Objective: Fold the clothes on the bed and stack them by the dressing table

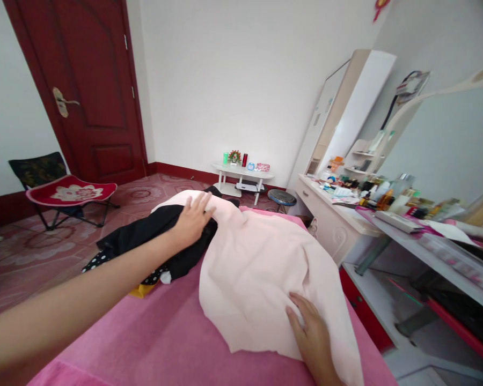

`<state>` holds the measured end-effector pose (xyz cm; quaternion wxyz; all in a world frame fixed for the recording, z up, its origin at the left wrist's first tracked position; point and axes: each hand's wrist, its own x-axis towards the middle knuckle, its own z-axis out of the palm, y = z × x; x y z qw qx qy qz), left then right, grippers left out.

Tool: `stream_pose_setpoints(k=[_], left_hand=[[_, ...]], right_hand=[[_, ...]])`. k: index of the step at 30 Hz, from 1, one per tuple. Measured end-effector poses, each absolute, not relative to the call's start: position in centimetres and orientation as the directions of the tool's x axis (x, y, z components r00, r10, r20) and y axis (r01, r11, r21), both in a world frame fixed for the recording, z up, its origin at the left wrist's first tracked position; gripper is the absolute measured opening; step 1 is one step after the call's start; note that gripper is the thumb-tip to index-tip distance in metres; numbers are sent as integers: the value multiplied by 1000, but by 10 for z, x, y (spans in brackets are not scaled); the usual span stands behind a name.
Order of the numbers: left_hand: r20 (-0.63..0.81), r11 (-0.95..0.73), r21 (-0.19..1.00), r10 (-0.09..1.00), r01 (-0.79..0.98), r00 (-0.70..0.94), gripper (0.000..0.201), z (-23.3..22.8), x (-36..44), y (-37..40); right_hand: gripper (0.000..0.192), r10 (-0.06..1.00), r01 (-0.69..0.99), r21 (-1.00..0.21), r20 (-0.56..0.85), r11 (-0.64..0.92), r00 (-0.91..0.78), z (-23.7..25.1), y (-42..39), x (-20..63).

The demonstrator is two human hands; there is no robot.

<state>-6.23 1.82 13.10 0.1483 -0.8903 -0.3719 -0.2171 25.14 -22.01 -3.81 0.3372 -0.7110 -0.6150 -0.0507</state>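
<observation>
Pale pink cloth (257,268) lies spread on the bed (161,338); my left hand (191,220) and right hand (312,335) press it, open and flat, near the far end and right edge; smoothing comes next.

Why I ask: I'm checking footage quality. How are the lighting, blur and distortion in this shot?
Head view: soft, even daylight with no harsh glare; faint shadows under the left hand and right hand on the pale pink cloth; wide-angle distortion bends the door and cluttered dresser near the edges; the left forearm looks stretched and slightly soft.
</observation>
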Motion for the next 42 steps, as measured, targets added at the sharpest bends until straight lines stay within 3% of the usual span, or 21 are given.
stream_pose_setpoints(k=[2, 4, 5, 7, 10, 14, 19, 22, 25, 27, 31, 33, 38, 42], left_hand=[[360, -864, -83, 439, 497, 823, 50, 100, -50, -28], [217, -968, 19, 247, 249, 945, 52, 73, -43, -74], [169, -979, 100, 193, 178, 967, 53, 62, -41, -94], [119, -958, 245, 183, 150, 976, 65, 42, -40, -124], [106, -921, 322, 266, 220, 958, 74, 23, -37, -143], [143, -889, 359, 353, 284, 924, 53, 26, -35, -133], [293, -574, 766, 712, 289, 638, 36, 56, -53, -86], [266, -429, 874, 815, 227, 515, 25, 61, -63, -64], [178, -399, 852, 830, 340, 529, 23, 51, -69, -64], [167, -476, 758, 803, 446, 573, 21, 41, -72, -74], [238, -671, 510, 712, 539, 661, 40, 31, -85, -91], [241, -697, 442, 699, 565, 674, 49, 29, -96, -92], [197, -652, 443, 740, 615, 643, 56, 24, -122, -85], [186, -644, 482, 738, 594, 649, 53, 25, -126, -86]], right_hand=[[32, 845, 906, -422, 478, -18, 240, -37, -220, 251], [32, 849, 901, -434, 469, -20, 245, -36, -220, 250], [32, 851, 896, -444, 462, -21, 249, -36, -219, 250], [32, 858, 878, -478, 446, -12, 254, -34, -220, 249], [36, 863, 826, -563, 427, 21, 269, -26, -228, 244], [42, 818, 753, -656, 460, 51, 346, -6, -256, 231], [42, 785, 745, -665, 492, 60, 376, 3, -294, 225], [49, 840, 806, -592, 451, 27, 303, -6, -298, 222], [65, 890, 894, -446, 392, -39, 234, -18, -284, 212], [74, 899, 936, -343, 381, -80, 216, -23, -271, 206], [63, 897, 971, -197, 391, -137, 205, -23, -250, 207], [56, 904, 981, -135, 388, -138, 181, -21, -248, 216], [70, 890, 983, 2, 425, -184, 165, -19, -266, 247], [69, 868, 969, -83, 431, -233, 246, -10, -285, 278]])
